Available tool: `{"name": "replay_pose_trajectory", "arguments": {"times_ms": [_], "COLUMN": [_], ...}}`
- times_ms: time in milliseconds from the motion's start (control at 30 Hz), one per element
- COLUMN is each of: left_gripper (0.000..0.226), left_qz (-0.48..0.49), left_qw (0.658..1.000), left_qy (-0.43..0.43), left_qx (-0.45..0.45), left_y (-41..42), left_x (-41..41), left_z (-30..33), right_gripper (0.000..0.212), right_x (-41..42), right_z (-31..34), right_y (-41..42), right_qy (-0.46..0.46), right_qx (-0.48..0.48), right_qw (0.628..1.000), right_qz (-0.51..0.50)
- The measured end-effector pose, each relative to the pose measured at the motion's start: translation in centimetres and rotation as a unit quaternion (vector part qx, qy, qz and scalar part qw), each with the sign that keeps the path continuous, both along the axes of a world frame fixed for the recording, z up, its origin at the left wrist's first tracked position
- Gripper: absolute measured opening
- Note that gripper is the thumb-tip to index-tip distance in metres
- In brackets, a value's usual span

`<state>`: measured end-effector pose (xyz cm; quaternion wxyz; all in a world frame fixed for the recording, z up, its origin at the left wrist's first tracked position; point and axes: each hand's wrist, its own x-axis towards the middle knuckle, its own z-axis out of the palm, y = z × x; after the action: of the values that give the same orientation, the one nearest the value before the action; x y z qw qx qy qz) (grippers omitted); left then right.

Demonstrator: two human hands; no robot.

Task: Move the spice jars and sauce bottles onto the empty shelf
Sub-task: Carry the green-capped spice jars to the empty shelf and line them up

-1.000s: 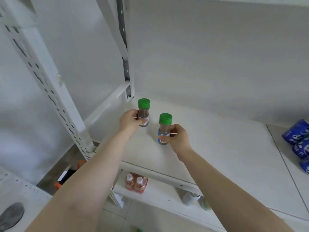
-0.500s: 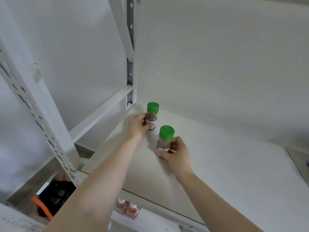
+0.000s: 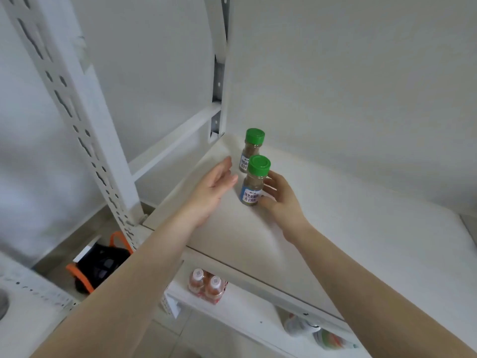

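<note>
While both jars upright on shelf (image 3: pixel 335 228): R hand (image 3: pixel 280 200) round near jar (image 3: pixel 254 182), L hand (image 3: pixel 214 187) loose.

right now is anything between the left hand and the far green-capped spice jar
Nothing visible does. The left hand is open, off the far spice jar, with only bare shelf between them. The near spice jar stands right of that path.

Bright, even and diffuse, with no hard glare anywhere and only soft grey shadows on the shelf (image 3: pixel 348 228) under the forearms and beside the jars (image 3: pixel 254 180). Sharp enough in the middle to show the printed labels, but softer and smeared toward the left edge and the bottom corners, especially on the perforated upright (image 3: pixel 77 120). Clearly bent by the wide lens, straight posts and shelf edges leaning and curving near the borders.
</note>
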<state>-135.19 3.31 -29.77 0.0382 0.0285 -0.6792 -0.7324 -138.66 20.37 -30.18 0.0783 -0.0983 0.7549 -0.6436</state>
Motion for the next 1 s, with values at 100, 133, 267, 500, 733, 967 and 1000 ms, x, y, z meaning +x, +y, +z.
{"name": "replay_pose_trajectory", "arguments": {"times_ms": [100, 133, 267, 500, 733, 967, 1000], "left_gripper": [0.067, 0.066, 0.048, 0.045, 0.037, 0.038, 0.039], "left_qz": [-0.016, -0.003, 0.071, 0.142, 0.185, 0.186, 0.184], "left_qw": [0.998, 0.997, 0.987, 0.974, 0.968, 0.969, 0.969], "left_qy": [0.008, 0.014, 0.051, 0.060, 0.065, 0.076, 0.077], "left_qx": [-0.060, -0.079, -0.133, -0.165, -0.158, -0.141, -0.144], "left_y": [1.3, 1.9, 3.3, 0.5, -1.5, -2.8, -2.9], "left_x": [0.2, -0.1, -1.2, -3.4, -7.3, -10.8, -11.0], "left_z": [-0.9, -1.2, -2.3, -2.7, -2.5, -3.3, -3.3], "right_gripper": [0.054, 0.052, 0.061, 0.033, 0.026, 0.023, 0.024], "right_x": [-2.0, -3.0, -6.9, -10.1, -14.5, -17.6, -17.9], "right_z": [0.3, 0.6, 1.6, 1.9, 0.9, 0.1, 0.0], "right_y": [1.2, 1.2, 0.1, -4.0, -6.0, -7.5, -7.6], "right_qy": [-0.008, -0.008, 0.018, 0.087, 0.100, 0.121, 0.121], "right_qx": [-0.011, -0.008, 0.039, 0.058, 0.051, 0.069, 0.072], "right_qw": [1.000, 0.999, 0.999, 0.994, 0.994, 0.990, 0.990], "right_qz": [-0.026, -0.032, 0.015, 0.031, -0.002, 0.003, 0.005]}}
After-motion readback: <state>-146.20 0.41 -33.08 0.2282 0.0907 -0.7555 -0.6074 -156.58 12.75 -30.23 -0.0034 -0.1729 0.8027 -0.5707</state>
